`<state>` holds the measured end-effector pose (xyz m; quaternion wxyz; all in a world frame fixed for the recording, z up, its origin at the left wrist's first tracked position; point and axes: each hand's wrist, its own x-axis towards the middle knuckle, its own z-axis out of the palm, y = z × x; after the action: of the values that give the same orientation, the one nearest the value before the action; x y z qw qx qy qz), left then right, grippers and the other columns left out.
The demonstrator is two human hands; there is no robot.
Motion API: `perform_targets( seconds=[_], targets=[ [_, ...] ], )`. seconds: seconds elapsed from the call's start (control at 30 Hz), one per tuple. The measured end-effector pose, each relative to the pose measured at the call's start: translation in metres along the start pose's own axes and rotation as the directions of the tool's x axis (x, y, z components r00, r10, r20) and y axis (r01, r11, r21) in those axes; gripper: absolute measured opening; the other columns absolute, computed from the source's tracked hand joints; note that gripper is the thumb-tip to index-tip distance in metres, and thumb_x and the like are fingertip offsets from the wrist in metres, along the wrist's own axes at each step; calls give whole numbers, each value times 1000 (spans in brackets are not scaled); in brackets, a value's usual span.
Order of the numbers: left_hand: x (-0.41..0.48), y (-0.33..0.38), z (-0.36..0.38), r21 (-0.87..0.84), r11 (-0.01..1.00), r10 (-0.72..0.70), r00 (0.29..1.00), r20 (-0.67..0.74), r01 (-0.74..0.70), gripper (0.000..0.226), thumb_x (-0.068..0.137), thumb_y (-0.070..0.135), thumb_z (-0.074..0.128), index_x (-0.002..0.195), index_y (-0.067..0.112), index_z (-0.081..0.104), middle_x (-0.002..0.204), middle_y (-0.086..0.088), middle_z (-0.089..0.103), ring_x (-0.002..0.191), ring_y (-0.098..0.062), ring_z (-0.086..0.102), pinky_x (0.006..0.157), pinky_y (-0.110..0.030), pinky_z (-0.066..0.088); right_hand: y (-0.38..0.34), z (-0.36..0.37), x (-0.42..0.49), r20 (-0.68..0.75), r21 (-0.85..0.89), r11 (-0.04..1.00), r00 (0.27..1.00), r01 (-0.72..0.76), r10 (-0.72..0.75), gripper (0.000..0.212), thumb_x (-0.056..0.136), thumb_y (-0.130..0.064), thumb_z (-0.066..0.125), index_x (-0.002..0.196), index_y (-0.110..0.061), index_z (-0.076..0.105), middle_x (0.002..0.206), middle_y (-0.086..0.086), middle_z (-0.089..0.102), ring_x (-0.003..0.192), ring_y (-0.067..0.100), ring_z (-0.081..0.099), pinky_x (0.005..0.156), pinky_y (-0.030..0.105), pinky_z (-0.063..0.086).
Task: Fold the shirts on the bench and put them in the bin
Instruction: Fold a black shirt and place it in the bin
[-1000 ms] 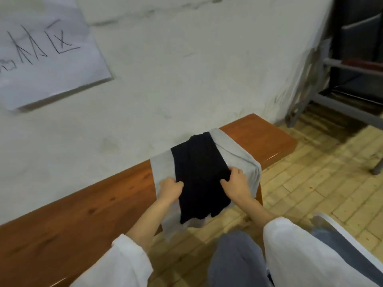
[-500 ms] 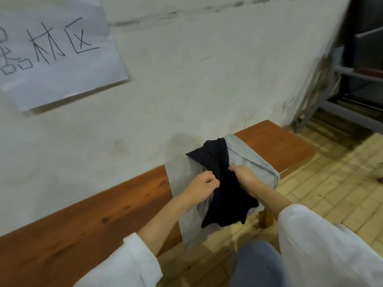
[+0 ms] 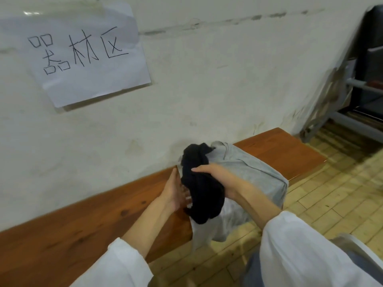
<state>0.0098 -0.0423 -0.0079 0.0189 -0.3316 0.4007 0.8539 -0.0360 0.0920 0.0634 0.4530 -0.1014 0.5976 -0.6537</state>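
A bunched black shirt (image 3: 202, 195) sits lifted over a grey shirt (image 3: 255, 172) that is spread across the wooden bench (image 3: 83, 216) and hangs over its front edge. My right hand (image 3: 215, 175) lies across the top of the black shirt, fingers curled onto it. Against the shirt's left side is my left hand (image 3: 174, 191), palm turned toward the cloth and fingers under it. Both hands hold the black shirt between them. No bin is in view.
The bench runs along a white wall with a paper sign (image 3: 83, 52) taped to it. A grey metal frame (image 3: 342, 119) stands at the right beyond the bench end. Yellow brick floor (image 3: 331, 204) lies in front, by my knees.
The black shirt lay flat on the grey one a second ago. My hands have gathered it into a bundle and raised it. The camera has tilted up and left.
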Motion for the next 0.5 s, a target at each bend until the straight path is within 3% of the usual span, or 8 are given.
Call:
perform_targets(
  seconds=[0.07,0.13,0.17,0.2,0.27,0.33,0.43,0.5],
  targets=[
    [-3,3,-19,-170,985,-8,992,123,29,59,93,54,43,90,4,74,87,-20,72,76,-30,71,62,-36,58,10,16,-7,166,-129,989,982,-74,95,24,89,-15,60,113,-13,61,105,9,68,95,21,66,83,31,53],
    [-8,12,-40,-273,962,23,984,179,27,62,78,50,68,117,2,62,104,-21,68,82,-31,70,64,-39,59,30,25,-5,274,-319,935,929,-156,249,25,89,-18,62,114,-20,58,114,7,64,106,24,62,96,36,48],
    [-9,18,-51,-245,969,21,987,161,19,68,72,45,75,123,3,58,110,-19,65,85,-30,68,67,-39,59,43,31,-3,296,-384,903,901,-190,316,27,88,-21,63,115,-22,57,118,6,63,111,24,59,100,38,45],
    [-12,22,-57,-181,984,29,994,110,-9,60,73,41,73,120,5,59,109,-16,63,84,-27,67,66,-36,58,55,34,1,306,-401,889,882,-222,358,33,87,-25,65,119,-23,56,123,5,61,115,24,57,104,40,42],
    [-16,28,-66,-19,997,72,997,3,-72,23,91,26,56,102,7,63,93,-13,63,70,-21,65,63,-32,54,75,43,9,287,-330,902,881,-278,377,50,84,-40,67,129,-22,52,130,3,58,121,23,53,107,42,40],
    [-24,34,-80,40,994,104,993,-48,-102,16,96,12,47,97,7,63,82,-13,65,61,-21,65,58,-30,53,84,57,19,238,-155,951,924,-267,299,55,84,-51,63,130,-23,53,127,0,60,118,20,56,97,36,46],
    [-45,36,-117,101,989,118,991,-63,-112,25,92,6,55,115,1,62,102,-21,68,82,-31,67,70,-36,55,86,85,37,78,78,984,985,-161,155,49,84,-49,62,124,-21,58,122,3,64,109,21,61,81,31,52],
    [-60,35,-140,136,982,141,987,-72,-130,30,90,4,59,120,0,60,115,-24,64,98,-36,65,84,-43,54,87,106,50,4,87,990,994,-109,109,44,84,-42,67,120,-18,58,119,6,65,109,24,62,79,33,55]
  ],
)
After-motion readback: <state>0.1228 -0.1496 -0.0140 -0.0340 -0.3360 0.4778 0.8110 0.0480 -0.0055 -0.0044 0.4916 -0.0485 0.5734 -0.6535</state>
